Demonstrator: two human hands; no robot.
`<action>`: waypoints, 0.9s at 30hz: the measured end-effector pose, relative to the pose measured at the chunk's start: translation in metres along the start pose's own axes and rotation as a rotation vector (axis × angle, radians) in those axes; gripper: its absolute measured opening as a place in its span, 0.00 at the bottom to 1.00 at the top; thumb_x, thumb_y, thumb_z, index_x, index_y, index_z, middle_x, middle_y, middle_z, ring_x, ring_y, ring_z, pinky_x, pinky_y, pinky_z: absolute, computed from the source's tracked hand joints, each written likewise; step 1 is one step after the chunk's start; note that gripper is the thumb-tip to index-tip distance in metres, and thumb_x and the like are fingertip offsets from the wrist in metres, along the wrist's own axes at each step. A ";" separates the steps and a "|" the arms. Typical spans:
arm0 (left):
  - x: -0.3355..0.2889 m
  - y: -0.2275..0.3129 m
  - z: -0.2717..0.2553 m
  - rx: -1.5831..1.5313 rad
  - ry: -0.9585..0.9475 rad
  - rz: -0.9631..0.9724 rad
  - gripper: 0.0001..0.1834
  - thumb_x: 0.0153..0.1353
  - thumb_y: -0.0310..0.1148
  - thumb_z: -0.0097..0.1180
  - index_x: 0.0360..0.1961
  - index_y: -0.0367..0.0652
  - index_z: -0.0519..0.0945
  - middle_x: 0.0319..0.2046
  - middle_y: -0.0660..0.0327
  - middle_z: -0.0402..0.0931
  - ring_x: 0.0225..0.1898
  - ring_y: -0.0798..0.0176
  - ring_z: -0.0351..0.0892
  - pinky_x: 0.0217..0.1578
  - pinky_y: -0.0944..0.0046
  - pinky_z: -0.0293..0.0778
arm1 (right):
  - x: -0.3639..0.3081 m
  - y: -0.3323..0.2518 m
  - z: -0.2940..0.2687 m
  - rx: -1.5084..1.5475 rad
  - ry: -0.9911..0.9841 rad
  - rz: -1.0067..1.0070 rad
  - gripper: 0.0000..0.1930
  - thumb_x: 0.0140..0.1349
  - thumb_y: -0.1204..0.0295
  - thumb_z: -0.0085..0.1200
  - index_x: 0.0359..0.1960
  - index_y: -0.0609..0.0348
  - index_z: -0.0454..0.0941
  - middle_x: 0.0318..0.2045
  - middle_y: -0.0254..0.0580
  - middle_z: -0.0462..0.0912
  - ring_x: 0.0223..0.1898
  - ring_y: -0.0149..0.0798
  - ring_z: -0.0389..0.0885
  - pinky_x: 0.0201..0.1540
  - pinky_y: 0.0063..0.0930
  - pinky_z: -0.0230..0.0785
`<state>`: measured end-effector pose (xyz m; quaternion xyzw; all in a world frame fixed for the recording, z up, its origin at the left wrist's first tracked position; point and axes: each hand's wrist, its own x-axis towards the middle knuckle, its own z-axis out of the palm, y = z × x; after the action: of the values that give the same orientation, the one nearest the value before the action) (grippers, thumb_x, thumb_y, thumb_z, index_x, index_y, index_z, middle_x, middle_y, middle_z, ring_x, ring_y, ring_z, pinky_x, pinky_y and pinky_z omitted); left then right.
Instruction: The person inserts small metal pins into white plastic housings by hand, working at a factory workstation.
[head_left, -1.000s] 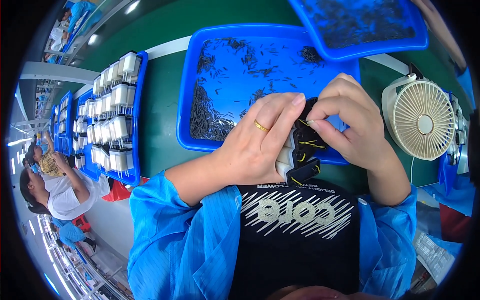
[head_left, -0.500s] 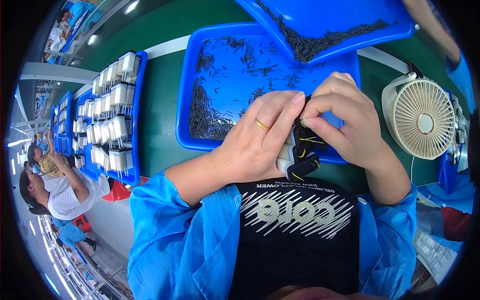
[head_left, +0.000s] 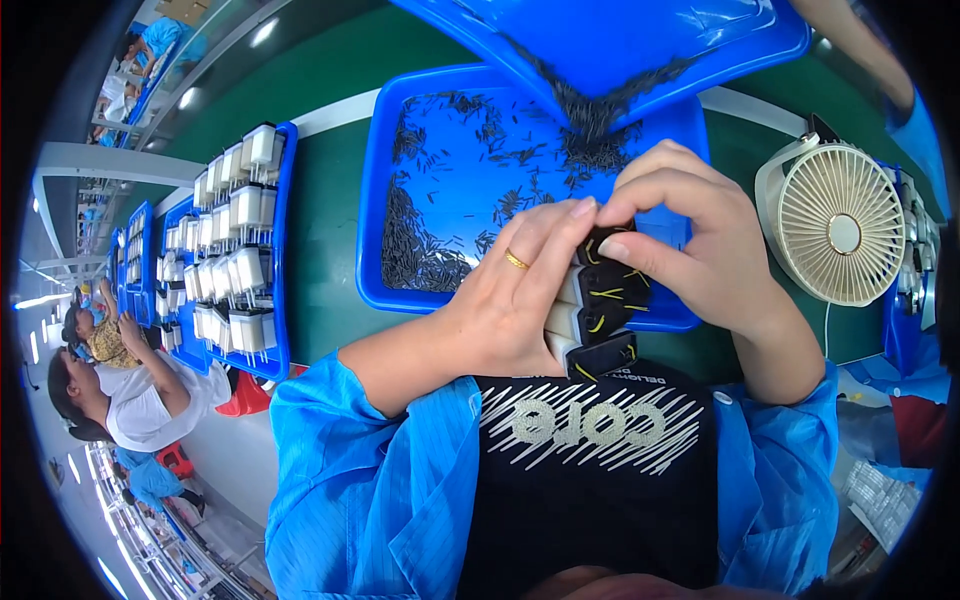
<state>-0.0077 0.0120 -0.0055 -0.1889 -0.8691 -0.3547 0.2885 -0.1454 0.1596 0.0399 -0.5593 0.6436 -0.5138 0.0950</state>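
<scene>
- Left hand: wrapped over a row of blocks, grasping them; gold ring on one finger. Held in front of the near edge of the bin.
- Blocks: white bodies, black ends, four ends visible, with thin yellow strands at the ends. In the left hand, at the near edge of the bin, not in it.
- Right hand: thumb and forefinger nearly together at the block end closest to the bin; cannot tell whether anything is pinched.
- Bin: blue, shallow, rounded corners.
- Black pieces: small, slim, many; inside the bin, densest along its left side.
- Second bin: blue, tilted, one corner over the far side of the bin; more black pieces gathered at that corner.
- Forearm: another person's, blue sleeve; beyond the bin, to the right.
- Fan: cream, round grille; right of the bin.
- Tray: blue, with rows of white blocks; left of the bin.
- Table: green; beneath the bin.
- Co-worker: white top; well left of the bin.
</scene>
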 end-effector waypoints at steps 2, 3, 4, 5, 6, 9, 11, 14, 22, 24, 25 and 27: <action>0.002 0.001 -0.007 0.049 -0.043 -0.018 0.62 0.37 0.42 0.77 0.63 0.20 0.50 0.54 0.35 0.64 0.53 0.38 0.70 0.53 0.47 0.67 | -0.001 0.000 0.001 -0.125 0.060 -0.142 0.11 0.47 0.80 0.60 0.35 0.60 0.79 0.30 0.36 0.82 0.37 0.41 0.76 0.44 0.33 0.67; 0.001 0.001 -0.012 0.054 -0.090 -0.060 0.62 0.37 0.42 0.77 0.64 0.19 0.48 0.55 0.32 0.62 0.54 0.37 0.69 0.55 0.48 0.66 | -0.002 -0.001 0.002 -0.247 0.114 -0.282 0.13 0.48 0.81 0.56 0.39 0.59 0.78 0.34 0.37 0.84 0.40 0.43 0.78 0.48 0.37 0.66; 0.001 0.001 -0.012 0.057 -0.089 -0.058 0.62 0.37 0.42 0.77 0.64 0.19 0.48 0.55 0.32 0.62 0.54 0.37 0.69 0.55 0.48 0.66 | -0.002 -0.001 0.002 -0.248 0.116 -0.285 0.13 0.48 0.81 0.56 0.39 0.59 0.78 0.34 0.37 0.84 0.40 0.43 0.78 0.48 0.37 0.66; 0.001 0.000 -0.011 0.076 -0.070 -0.025 0.63 0.37 0.42 0.77 0.64 0.19 0.48 0.55 0.32 0.62 0.55 0.36 0.69 0.55 0.48 0.66 | -0.003 -0.002 0.002 -0.310 0.083 -0.365 0.15 0.49 0.81 0.54 0.41 0.58 0.78 0.38 0.37 0.84 0.42 0.45 0.78 0.52 0.41 0.64; 0.001 -0.001 -0.011 0.095 -0.050 0.008 0.63 0.37 0.42 0.77 0.64 0.19 0.48 0.56 0.31 0.61 0.56 0.36 0.68 0.56 0.48 0.65 | -0.004 -0.003 0.003 -0.372 0.049 -0.444 0.17 0.49 0.82 0.51 0.42 0.58 0.78 0.41 0.38 0.85 0.44 0.47 0.78 0.55 0.46 0.61; 0.000 -0.001 -0.011 0.071 -0.029 -0.024 0.62 0.36 0.41 0.76 0.64 0.22 0.49 0.57 0.35 0.62 0.57 0.37 0.67 0.56 0.47 0.64 | -0.010 0.002 0.006 -0.406 0.045 -0.447 0.17 0.48 0.81 0.51 0.43 0.56 0.78 0.40 0.37 0.85 0.48 0.46 0.78 0.59 0.50 0.56; -0.001 -0.002 -0.009 0.056 0.006 -0.042 0.61 0.34 0.41 0.75 0.64 0.25 0.52 0.56 0.39 0.64 0.56 0.39 0.67 0.56 0.47 0.64 | -0.010 0.003 0.008 -0.421 0.055 -0.457 0.17 0.48 0.81 0.51 0.43 0.56 0.77 0.40 0.36 0.85 0.48 0.46 0.78 0.59 0.49 0.57; -0.002 -0.005 -0.007 0.041 0.028 -0.052 0.60 0.34 0.41 0.75 0.64 0.25 0.52 0.56 0.39 0.63 0.56 0.39 0.67 0.56 0.47 0.64 | -0.010 0.004 0.011 -0.382 0.070 -0.437 0.18 0.47 0.81 0.52 0.43 0.56 0.77 0.39 0.37 0.85 0.48 0.46 0.78 0.59 0.49 0.57; -0.005 -0.009 -0.006 0.085 0.046 -0.070 0.61 0.35 0.42 0.76 0.65 0.26 0.51 0.57 0.39 0.62 0.57 0.38 0.66 0.57 0.47 0.63 | -0.008 -0.004 0.014 -0.310 0.064 -0.259 0.15 0.48 0.81 0.52 0.39 0.60 0.80 0.38 0.39 0.85 0.49 0.45 0.79 0.60 0.52 0.57; -0.005 -0.011 -0.006 0.074 0.043 -0.065 0.62 0.34 0.42 0.76 0.65 0.26 0.51 0.58 0.39 0.62 0.58 0.38 0.66 0.57 0.47 0.63 | -0.009 -0.001 0.012 -0.272 0.053 -0.257 0.16 0.49 0.81 0.51 0.42 0.62 0.79 0.39 0.40 0.85 0.50 0.47 0.78 0.61 0.53 0.55; -0.004 -0.012 -0.007 0.059 0.043 -0.064 0.63 0.34 0.43 0.77 0.65 0.26 0.50 0.58 0.39 0.61 0.58 0.38 0.65 0.58 0.47 0.62 | -0.008 -0.001 0.010 -0.255 0.050 -0.269 0.16 0.50 0.80 0.51 0.42 0.63 0.78 0.38 0.42 0.85 0.50 0.48 0.78 0.59 0.52 0.57; -0.003 -0.012 -0.008 0.039 0.059 -0.067 0.64 0.33 0.43 0.77 0.66 0.27 0.49 0.58 0.39 0.62 0.58 0.39 0.65 0.58 0.47 0.62 | -0.005 -0.002 0.006 -0.236 0.048 -0.288 0.16 0.50 0.80 0.50 0.43 0.63 0.78 0.38 0.44 0.85 0.50 0.48 0.78 0.58 0.51 0.58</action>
<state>-0.0085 -0.0020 -0.0088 -0.1437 -0.8727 -0.3526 0.3058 -0.1382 0.1608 0.0360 -0.6404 0.6148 -0.4563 -0.0609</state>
